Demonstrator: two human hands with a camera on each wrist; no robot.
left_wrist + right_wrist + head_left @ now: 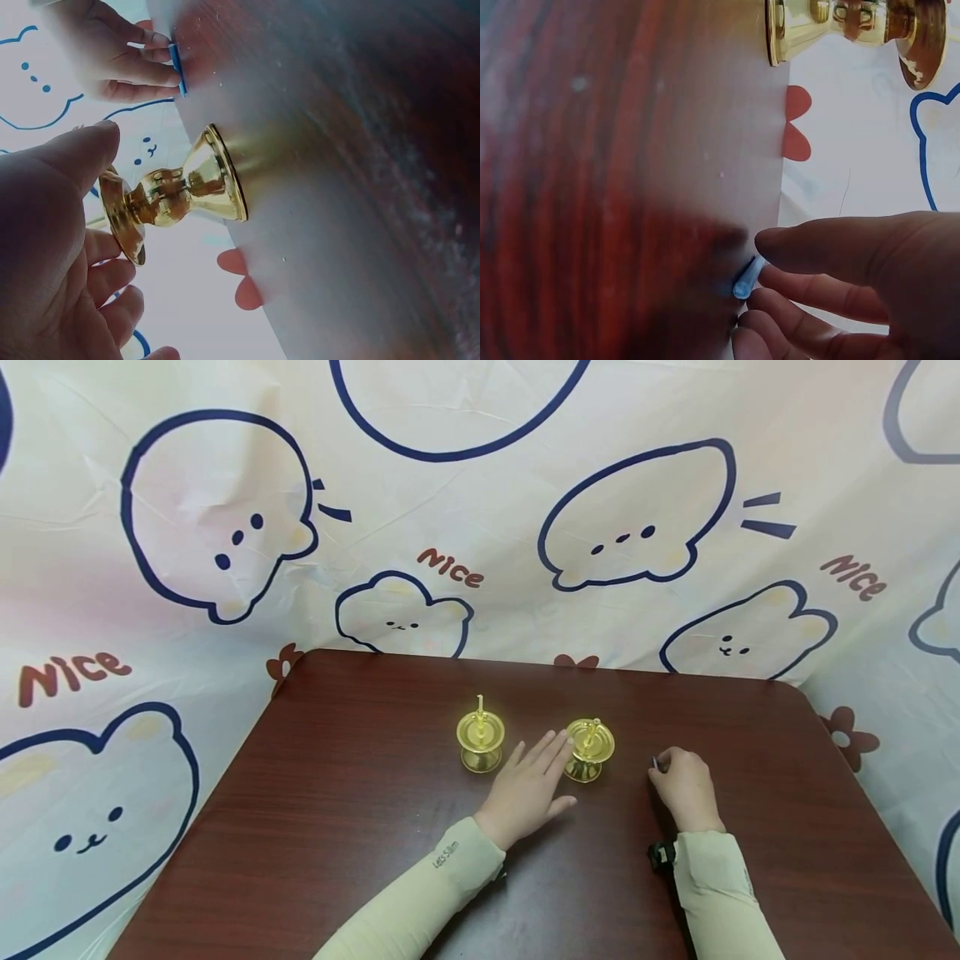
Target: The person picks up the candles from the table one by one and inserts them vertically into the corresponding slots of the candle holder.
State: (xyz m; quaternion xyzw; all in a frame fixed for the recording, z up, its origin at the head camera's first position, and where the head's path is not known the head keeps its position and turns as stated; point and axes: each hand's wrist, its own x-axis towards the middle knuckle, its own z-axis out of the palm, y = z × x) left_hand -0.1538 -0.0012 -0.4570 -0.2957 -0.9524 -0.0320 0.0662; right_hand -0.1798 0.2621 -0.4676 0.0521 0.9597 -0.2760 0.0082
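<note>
Left grip (525, 793): straight-fingered, holding nothing, holder (590, 745) at its fingertips. Right grip (686, 789): curled, pinching short stick (745, 280).

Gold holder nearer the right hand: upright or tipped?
Upright: the gold holder has its base on the table, dish facing up.

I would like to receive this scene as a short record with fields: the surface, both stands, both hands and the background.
surface: dark reddish-brown table
left stand: gold, upright, bearing a tall yellow stick
right stand: gold, upright, bearing a shorter yellow stick
left hand: fingers extended beside the right stand's dish; contact hard to tell
right hand: pinches a small blue item, to the right of both stands
background: pale sheet printed with outlined animals and "Nice"
</note>
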